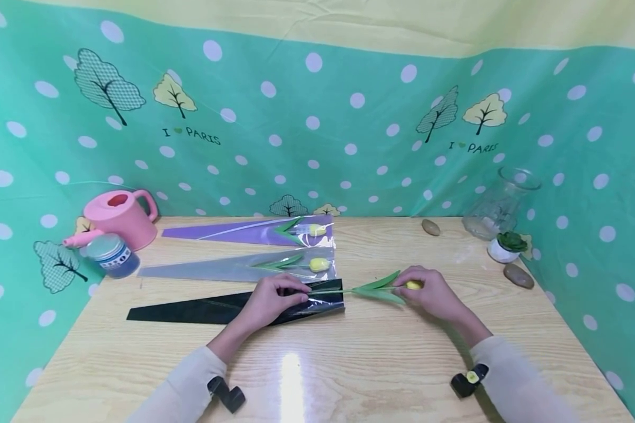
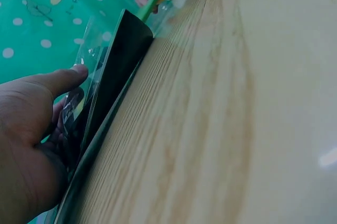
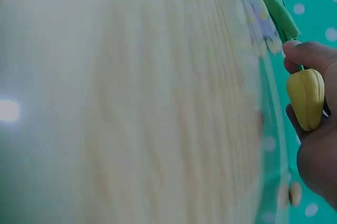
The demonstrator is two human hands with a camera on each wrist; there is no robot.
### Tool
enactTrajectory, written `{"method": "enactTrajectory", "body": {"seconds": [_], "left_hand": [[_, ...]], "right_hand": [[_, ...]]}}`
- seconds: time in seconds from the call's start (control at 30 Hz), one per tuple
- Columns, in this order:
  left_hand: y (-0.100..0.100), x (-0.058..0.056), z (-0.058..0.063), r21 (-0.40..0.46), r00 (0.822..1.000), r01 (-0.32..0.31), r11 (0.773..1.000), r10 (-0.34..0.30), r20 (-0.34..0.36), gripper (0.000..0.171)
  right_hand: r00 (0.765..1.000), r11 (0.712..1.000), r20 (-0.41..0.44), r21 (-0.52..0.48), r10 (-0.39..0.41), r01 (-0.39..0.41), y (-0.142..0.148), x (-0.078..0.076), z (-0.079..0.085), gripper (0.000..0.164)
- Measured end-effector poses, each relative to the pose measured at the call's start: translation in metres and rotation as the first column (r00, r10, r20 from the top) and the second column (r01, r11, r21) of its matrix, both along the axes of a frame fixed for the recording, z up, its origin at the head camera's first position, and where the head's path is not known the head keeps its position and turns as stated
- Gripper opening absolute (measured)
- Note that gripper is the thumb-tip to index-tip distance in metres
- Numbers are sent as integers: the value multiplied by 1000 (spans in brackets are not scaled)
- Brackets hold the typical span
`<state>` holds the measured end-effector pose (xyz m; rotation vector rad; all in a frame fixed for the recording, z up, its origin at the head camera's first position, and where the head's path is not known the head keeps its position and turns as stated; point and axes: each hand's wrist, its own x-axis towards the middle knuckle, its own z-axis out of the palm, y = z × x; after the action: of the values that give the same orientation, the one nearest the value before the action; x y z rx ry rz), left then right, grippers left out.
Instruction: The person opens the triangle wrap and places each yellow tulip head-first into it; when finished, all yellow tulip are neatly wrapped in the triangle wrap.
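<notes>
My right hand (image 1: 428,291) pinches the stem of a yellow artificial tulip (image 1: 373,291) just below its bloom, which sits against the palm in the right wrist view. The tulip lies sideways, with green leaves outside and its stem end reaching into the mouth of a black flower sleeve (image 1: 206,311) with a clear front. My left hand (image 1: 270,299) holds that sleeve near its wide end, thumb at the clear film in the left wrist view. Behind it lie a grey sleeve (image 1: 190,271) and a purple sleeve (image 1: 217,231), each with a yellow tulip inside.
At the back left stand a pink watering can (image 1: 129,220) and a blue jar (image 1: 116,258). On the right are a glass vase (image 1: 494,205), a small potted succulent (image 1: 505,247) and two brown stones, one (image 1: 518,275) near the table's edge. A polka-dot curtain (image 1: 317,141) surrounds the table.
</notes>
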<state>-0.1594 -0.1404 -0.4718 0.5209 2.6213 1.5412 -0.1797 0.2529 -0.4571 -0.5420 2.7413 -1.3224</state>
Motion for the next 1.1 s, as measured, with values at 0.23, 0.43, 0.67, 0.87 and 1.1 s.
{"method": "enactTrajectory", "body": {"seconds": [0.23,0.43,0.67,0.87,1.1], "left_hand": [[2,-3,3,-9,1000,-10,1000,10,-2,13],[3,-4,4,-10,1000,1,1000,-1,-15,13],[5,-6,1,11,1000,16,1000,-16,-21,14],[4,-5,1,1,1000,16,1000,-16,-19,14],[4,-5,-2,5,1000,14,1000,-14,-20,14]], "right_hand": [[1000,999,-10,-24,22,-22,-30,2,-4,8],[999,999,3,-4,40,-40,-51,1,-8,11],[999,999,2,3,52,-52,-63,0,-13,12],[999,999,-2,6,54,-54,-65,0,-15,14],[998,998,34,12,58,-58,-54,5,-9,23]]}}
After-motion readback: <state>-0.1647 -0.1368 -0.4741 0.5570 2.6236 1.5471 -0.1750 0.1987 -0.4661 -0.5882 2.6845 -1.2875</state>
